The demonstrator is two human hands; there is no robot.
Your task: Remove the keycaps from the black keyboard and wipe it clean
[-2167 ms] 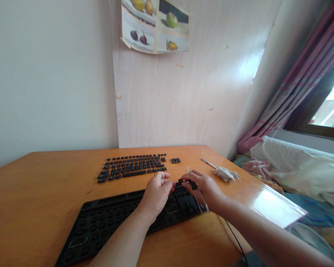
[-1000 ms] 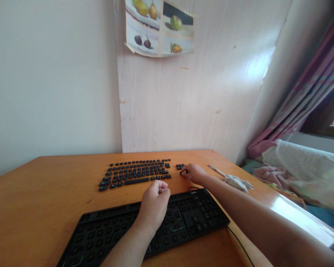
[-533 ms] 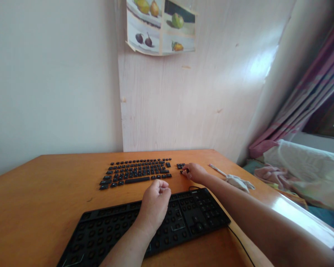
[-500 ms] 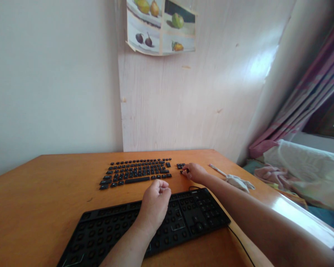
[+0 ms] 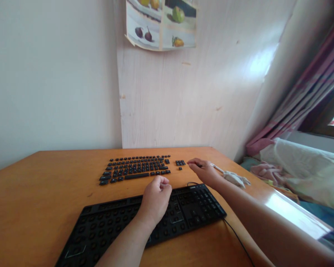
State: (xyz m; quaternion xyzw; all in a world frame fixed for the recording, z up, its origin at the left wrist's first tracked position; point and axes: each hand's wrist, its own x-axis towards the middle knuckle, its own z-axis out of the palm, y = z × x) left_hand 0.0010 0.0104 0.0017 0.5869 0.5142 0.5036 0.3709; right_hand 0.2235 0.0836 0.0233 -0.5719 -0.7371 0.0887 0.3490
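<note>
My left hand (image 5: 156, 198) hovers over or rests on the black keyboard (image 5: 187, 211), its fingers curled together; whatever they hold, if anything, is hidden. Most of the keyboard's left and middle part shows bare key sockets, while keycaps appear on the number pad. My right hand (image 5: 204, 172) is beyond the keyboard's right end, fingers bent, with a small dark spot between them that I cannot make out. Left of it lie a single keycap (image 5: 180, 168) and a small group of keycaps (image 5: 180, 162). Rows of loose black keycaps (image 5: 136, 168) lie farther left, with a long space bar (image 5: 137, 176) in front.
A brush-like stick (image 5: 216, 167) and a crumpled pale cloth (image 5: 236, 179) lie right of my right hand. The keyboard cable (image 5: 238, 237) runs down the right side of the wooden table (image 5: 44, 196). A wall stands behind; bedding (image 5: 308, 167) is at right.
My right hand has moved right, away from the single keycap, which now lies uncovered below the small group. My left hand stays closed over the keyboard. The view has shifted slightly.
</note>
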